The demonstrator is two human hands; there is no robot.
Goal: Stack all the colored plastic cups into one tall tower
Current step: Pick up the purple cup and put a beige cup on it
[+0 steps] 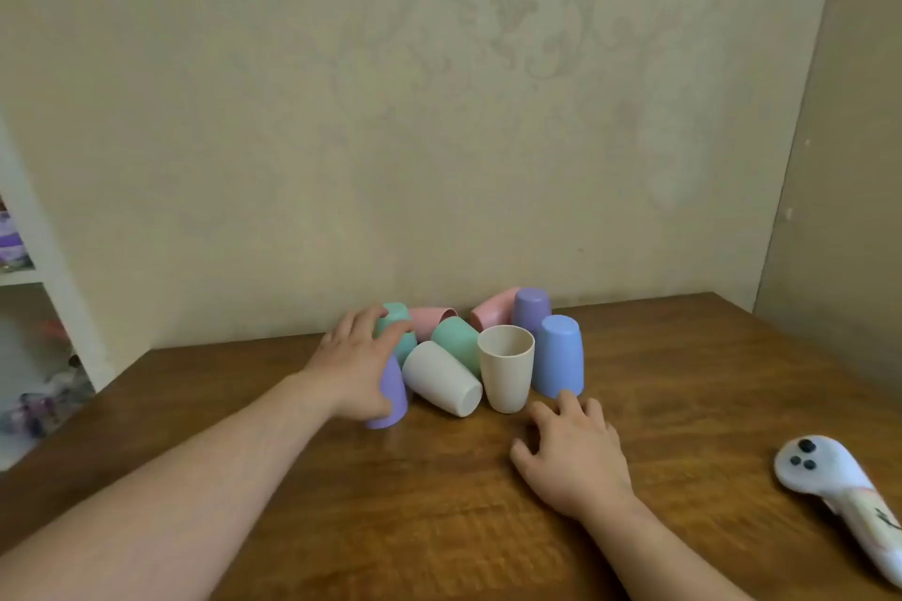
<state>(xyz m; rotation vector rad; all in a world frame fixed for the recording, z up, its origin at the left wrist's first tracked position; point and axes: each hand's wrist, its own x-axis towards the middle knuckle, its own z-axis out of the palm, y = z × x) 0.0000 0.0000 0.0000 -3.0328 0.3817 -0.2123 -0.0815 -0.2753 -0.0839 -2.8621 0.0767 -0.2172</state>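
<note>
Both hands are out over the wooden table (439, 527). Nearest, the right hand (573, 451) lies palm down on the wood with its fingers loosely spread, holding nothing; a fingertip just reaches the base of the blue cup (558, 356), which stands upside down. Off toward the table's right edge lies a white soft toy (839, 483) with three dark dots.

Farther in, the left hand (356, 364) curves over the top of an upside-down purple cup (393, 398), its fingers reaching a green cup (398, 332) behind; whether it actually grips either I cannot tell. Between the hands a white cup (441, 378) lies on its side beside an upright cream cup (506, 368). Behind them another green cup (456, 339) is tipped over. Along the table's far edge, against the wall, lie two pink cups (429, 317) (493, 310) and a second purple cup (531, 310), upside down.
</note>
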